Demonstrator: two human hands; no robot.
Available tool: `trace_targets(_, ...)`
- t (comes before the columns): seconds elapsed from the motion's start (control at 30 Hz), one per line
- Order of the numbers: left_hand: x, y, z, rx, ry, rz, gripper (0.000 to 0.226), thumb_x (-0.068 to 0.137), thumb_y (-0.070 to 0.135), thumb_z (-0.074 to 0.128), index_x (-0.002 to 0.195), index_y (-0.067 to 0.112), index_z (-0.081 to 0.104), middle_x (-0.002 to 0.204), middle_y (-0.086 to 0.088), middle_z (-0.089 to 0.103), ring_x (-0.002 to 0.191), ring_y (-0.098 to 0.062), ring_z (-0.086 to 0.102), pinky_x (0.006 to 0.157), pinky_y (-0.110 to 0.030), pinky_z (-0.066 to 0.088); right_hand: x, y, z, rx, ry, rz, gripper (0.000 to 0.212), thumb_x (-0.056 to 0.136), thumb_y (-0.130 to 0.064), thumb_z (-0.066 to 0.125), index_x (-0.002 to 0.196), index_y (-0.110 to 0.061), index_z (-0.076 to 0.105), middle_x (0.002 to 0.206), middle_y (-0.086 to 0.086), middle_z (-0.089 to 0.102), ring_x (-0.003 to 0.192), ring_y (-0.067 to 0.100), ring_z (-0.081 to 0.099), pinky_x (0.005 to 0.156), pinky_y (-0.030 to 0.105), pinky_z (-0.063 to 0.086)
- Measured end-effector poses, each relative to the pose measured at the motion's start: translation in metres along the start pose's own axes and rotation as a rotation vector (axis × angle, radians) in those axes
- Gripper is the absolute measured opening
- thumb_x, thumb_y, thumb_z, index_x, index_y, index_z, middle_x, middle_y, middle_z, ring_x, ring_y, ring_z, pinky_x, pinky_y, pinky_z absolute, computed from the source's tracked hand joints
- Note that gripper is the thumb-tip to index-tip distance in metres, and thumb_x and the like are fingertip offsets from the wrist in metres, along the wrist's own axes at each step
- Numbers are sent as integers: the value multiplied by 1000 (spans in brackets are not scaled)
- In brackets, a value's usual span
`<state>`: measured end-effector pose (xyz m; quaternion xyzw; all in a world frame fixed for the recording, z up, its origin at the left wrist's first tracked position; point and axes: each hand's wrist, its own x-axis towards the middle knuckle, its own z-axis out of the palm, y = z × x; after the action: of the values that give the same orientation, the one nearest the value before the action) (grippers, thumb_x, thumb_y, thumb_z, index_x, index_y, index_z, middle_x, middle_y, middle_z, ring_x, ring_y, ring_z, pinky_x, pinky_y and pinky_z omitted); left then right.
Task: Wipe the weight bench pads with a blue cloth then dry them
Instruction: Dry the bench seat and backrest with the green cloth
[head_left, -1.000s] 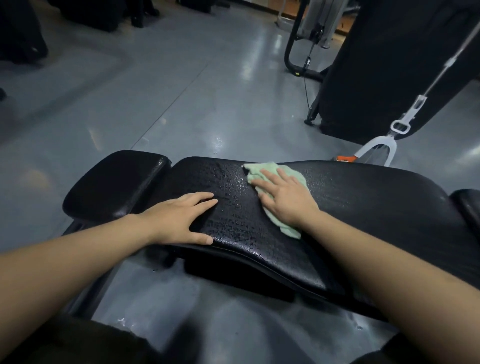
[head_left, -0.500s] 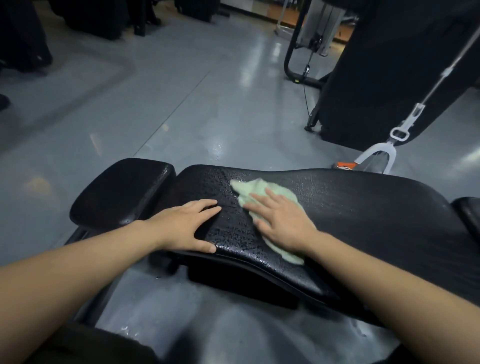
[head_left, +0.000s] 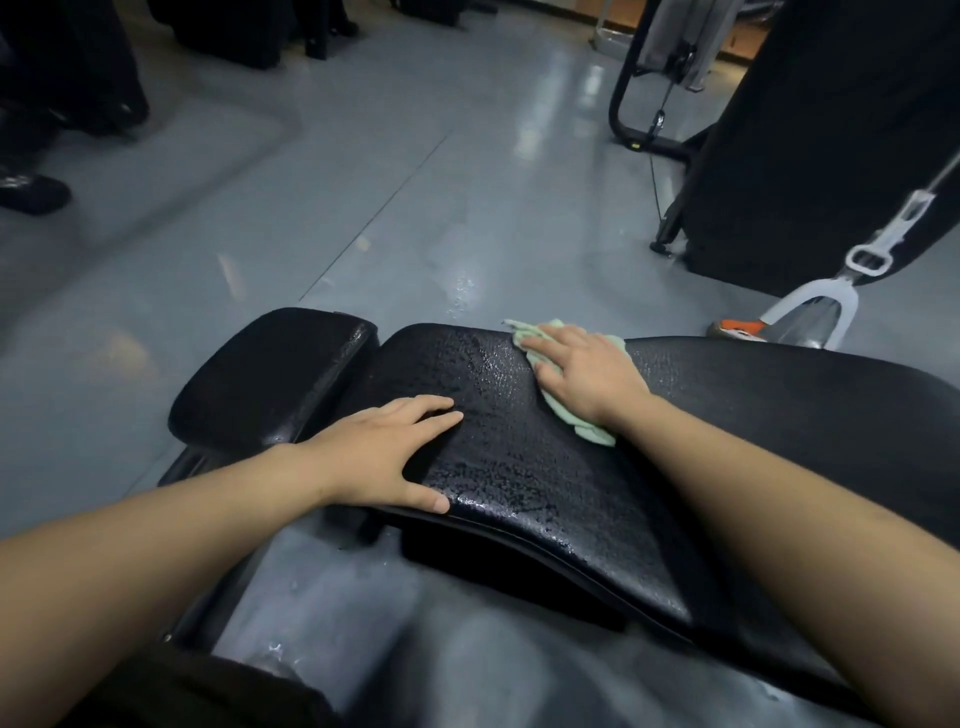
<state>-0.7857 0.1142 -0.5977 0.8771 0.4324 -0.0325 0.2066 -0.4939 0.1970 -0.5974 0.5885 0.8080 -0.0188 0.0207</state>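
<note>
The long black bench pad runs across the view, its left part beaded with water drops. A smaller black pad sits at its left end. My right hand lies flat with straight fingers on a pale green-blue cloth, pressing it onto the pad near the far edge. My left hand rests flat on the pad's near left corner, thumb along the front edge.
Grey glossy floor surrounds the bench. A black machine with a cable and a white handle stands at the right. Dark equipment bases and a shoe are at the far left.
My right hand has slid the cloth away from me and to the right, toward the pad's far edge. The left hand stays in place on the pad.
</note>
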Motion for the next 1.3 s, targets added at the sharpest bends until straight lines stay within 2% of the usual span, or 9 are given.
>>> trace_targets(0.13, 1, -1, 0, 19, 17, 5, 105, 76, 76, 60, 158, 34, 10, 162, 20, 3, 148, -5, 8, 119, -31, 20, 4, -6, 8, -55, 17, 111, 54, 99, -53, 23, 150, -43, 34, 157, -5, 40, 144, 20, 34, 116, 47, 27)
trace_targets(0.3, -5, -1, 2, 33, 17, -3, 105, 78, 75, 58, 158, 30, 9, 163, 18, 1, 150, -7, 7, 120, -32, 22, -41, -35, 3, -53, -66, 28, 57, 101, -55, 17, 156, -43, 22, 167, -6, 18, 154, 26, 11, 121, 48, 16)
trace_targets(0.4, -14, -3, 3, 44, 28, -6, 102, 80, 73, 59, 158, 30, 10, 163, 17, 2, 149, -8, 10, 118, -33, 27, -84, -63, 2, -68, -71, -54, 68, 92, -58, 7, 155, -40, 25, 166, -4, 21, 154, 28, 13, 121, 49, 19)
trace_targets(0.57, -28, -12, 1, 44, 42, -52, 95, 84, 66, 61, 158, 29, 15, 161, 19, 6, 146, -7, 19, 110, -29, 35, -135, -95, 13, -86, 6, -159, 57, 96, -52, 31, 149, -35, 41, 159, 0, 38, 148, 34, 30, 114, 53, 32)
trace_targets(0.63, -31, -15, 1, 39, 39, -67, 93, 85, 63, 62, 158, 29, 15, 162, 19, 5, 146, -6, 18, 110, -29, 35, -137, -98, 13, -79, 2, -167, 56, 96, -53, 32, 149, -36, 42, 159, -1, 37, 149, 33, 30, 115, 52, 32)
trace_targets(0.87, -38, -23, 6, 25, 60, -72, 88, 87, 60, 60, 157, 32, 14, 161, 22, 5, 146, -4, 17, 109, -29, 35, -77, -88, 6, -51, -62, -74, 66, 93, -58, 8, 153, -44, 30, 165, -7, 23, 153, 26, 16, 121, 48, 17)
trace_targets(1.0, -39, -29, 6, 1, 67, -62, 85, 88, 59, 60, 157, 36, 15, 160, 25, 5, 146, -2, 18, 108, -27, 34, -21, -74, 11, -49, -45, 52, 54, 102, -53, 19, 155, -43, 25, 167, -7, 17, 154, 25, 10, 122, 50, 14)
trace_targets(1.17, -39, -32, 6, -6, 74, -49, 85, 88, 59, 60, 157, 36, 16, 160, 24, 6, 146, -2, 17, 110, -27, 31, 16, -71, 16, -25, -17, 187, 54, 102, -52, 22, 155, -42, 24, 166, -2, 19, 153, 28, 13, 122, 53, 13)
trace_targets(1.3, -40, -34, 7, -2, 76, -45, 85, 88, 60, 59, 157, 35, 16, 161, 23, 6, 146, -3, 17, 112, -29, 30, 7, -79, 16, -55, -17, 166, 55, 102, -52, 23, 155, -40, 22, 167, -1, 18, 153, 30, 12, 120, 53, 15)
